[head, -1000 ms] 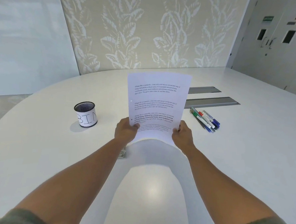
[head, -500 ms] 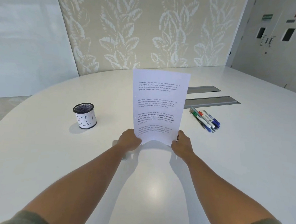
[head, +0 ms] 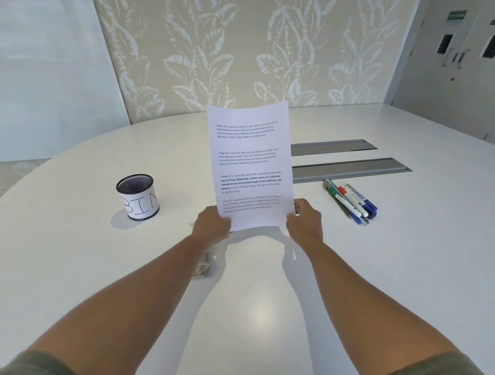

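while the smooth, glossy white oval worktop (head: 91, 264) fills a room with leaf-patterned beige wallpaper (head: 249, 42), left grip (head: 212, 225) and right grip (head: 306, 220) each pinch a bottom corner of the thin white printed sheet (head: 250, 164), upright above the worktop's middle.

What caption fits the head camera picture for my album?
Both hands, left hand and right hand, hold a printed sheet upright above the white table.
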`<move>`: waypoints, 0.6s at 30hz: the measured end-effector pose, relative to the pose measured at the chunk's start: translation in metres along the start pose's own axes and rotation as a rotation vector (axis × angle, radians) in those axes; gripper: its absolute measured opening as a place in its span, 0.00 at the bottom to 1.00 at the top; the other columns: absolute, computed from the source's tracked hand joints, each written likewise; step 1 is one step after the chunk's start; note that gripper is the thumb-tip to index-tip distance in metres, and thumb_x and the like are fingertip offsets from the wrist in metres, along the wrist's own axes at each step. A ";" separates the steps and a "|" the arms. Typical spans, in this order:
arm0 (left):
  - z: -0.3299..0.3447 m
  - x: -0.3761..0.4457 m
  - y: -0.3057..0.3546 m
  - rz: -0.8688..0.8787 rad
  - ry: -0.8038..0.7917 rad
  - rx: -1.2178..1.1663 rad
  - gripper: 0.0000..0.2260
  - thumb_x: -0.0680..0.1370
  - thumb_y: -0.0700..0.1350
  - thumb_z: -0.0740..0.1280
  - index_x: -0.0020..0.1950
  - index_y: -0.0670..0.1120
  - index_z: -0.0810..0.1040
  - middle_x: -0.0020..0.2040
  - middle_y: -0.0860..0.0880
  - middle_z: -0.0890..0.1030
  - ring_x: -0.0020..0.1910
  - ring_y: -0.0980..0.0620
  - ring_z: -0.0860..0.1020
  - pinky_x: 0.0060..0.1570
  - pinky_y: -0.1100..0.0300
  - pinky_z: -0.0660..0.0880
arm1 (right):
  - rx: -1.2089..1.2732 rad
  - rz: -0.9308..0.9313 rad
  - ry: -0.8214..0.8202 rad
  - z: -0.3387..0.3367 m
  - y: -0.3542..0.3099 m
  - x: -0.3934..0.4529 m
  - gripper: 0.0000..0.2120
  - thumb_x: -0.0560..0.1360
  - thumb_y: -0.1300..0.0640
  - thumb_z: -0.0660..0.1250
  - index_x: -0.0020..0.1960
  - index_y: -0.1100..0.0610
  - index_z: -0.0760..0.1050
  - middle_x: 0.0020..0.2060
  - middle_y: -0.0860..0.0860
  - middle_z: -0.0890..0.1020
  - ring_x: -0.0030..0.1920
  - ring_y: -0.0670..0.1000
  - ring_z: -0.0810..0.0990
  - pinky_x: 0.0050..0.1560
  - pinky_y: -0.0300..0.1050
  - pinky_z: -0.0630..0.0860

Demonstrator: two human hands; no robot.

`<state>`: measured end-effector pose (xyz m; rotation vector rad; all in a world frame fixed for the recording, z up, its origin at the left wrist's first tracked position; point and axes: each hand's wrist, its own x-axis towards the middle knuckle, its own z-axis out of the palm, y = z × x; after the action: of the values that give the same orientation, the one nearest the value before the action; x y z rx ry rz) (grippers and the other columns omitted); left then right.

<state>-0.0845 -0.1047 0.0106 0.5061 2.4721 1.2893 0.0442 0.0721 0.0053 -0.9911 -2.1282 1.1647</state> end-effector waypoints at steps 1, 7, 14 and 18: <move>-0.001 0.005 0.001 -0.008 0.011 -0.018 0.12 0.75 0.40 0.62 0.55 0.51 0.80 0.43 0.51 0.83 0.38 0.48 0.86 0.48 0.50 0.83 | 0.021 -0.001 0.001 0.002 -0.003 0.005 0.12 0.73 0.64 0.60 0.52 0.52 0.76 0.43 0.48 0.79 0.45 0.56 0.81 0.46 0.50 0.79; -0.013 0.034 0.003 -0.017 0.037 -0.083 0.15 0.75 0.38 0.60 0.54 0.53 0.80 0.46 0.52 0.83 0.39 0.50 0.86 0.48 0.51 0.84 | 0.108 0.023 0.014 0.020 -0.019 0.038 0.09 0.73 0.64 0.62 0.45 0.54 0.79 0.44 0.55 0.84 0.43 0.61 0.84 0.48 0.54 0.81; -0.018 0.072 0.001 -0.095 0.019 -0.161 0.17 0.75 0.36 0.59 0.58 0.49 0.80 0.53 0.49 0.83 0.40 0.50 0.86 0.48 0.53 0.84 | 0.080 0.042 -0.015 0.046 -0.026 0.077 0.14 0.72 0.66 0.58 0.49 0.60 0.82 0.45 0.60 0.84 0.47 0.63 0.83 0.47 0.54 0.81; -0.021 0.094 0.001 -0.138 0.021 -0.181 0.17 0.74 0.35 0.59 0.57 0.48 0.80 0.51 0.49 0.83 0.38 0.51 0.86 0.40 0.59 0.83 | 0.110 0.073 -0.015 0.060 -0.031 0.101 0.12 0.72 0.67 0.60 0.50 0.65 0.80 0.47 0.62 0.83 0.48 0.66 0.82 0.50 0.58 0.81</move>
<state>-0.1766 -0.0778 0.0125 0.2742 2.3321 1.4495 -0.0705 0.1125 0.0112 -1.0212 -2.0303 1.3132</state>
